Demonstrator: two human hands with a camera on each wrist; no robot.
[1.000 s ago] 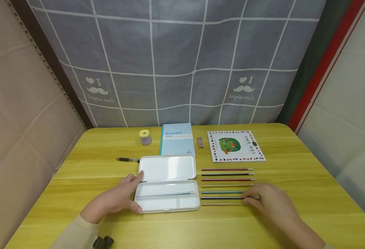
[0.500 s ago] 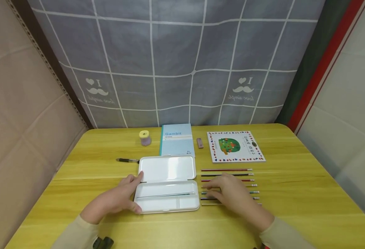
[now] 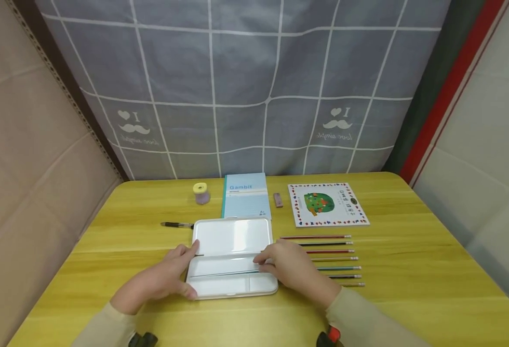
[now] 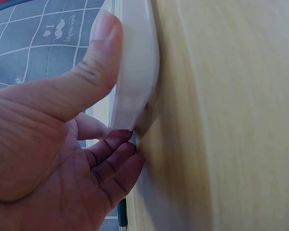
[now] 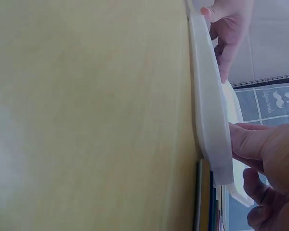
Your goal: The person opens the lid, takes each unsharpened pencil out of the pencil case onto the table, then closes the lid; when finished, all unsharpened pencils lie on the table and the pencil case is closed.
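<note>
A white pencil case point(image 3: 254, 287) lies with its lid point(image 3: 233, 235) folded back on the wood-grain table. My left hand point(image 3: 161, 279) grips its left end, thumb at the front corner and a finger by the lid; the left wrist view shows the thumb along the case wall point(image 4: 135, 62). Over the case's right end is my right hand point(image 3: 295, 270), thumb and index finger dipping inside. A thin bluish pencil point(image 3: 224, 274) lies in the case, its right end hidden beneath those fingers; I cannot tell whether they pinch it.
Several pencils point(image 3: 339, 267) lie in parallel to the right, partly behind my right arm. Behind the case are a pen point(image 3: 176, 224), a yellow-lidded jar point(image 3: 201, 193), a Gambit notebook point(image 3: 247, 197), a small pinkish block point(image 3: 278, 200) and a white picture booklet point(image 3: 329, 205).
My right hand has moved left from the right ends of the row of pencils, across them, to the case's right end. My left hand has stayed on the case.
</note>
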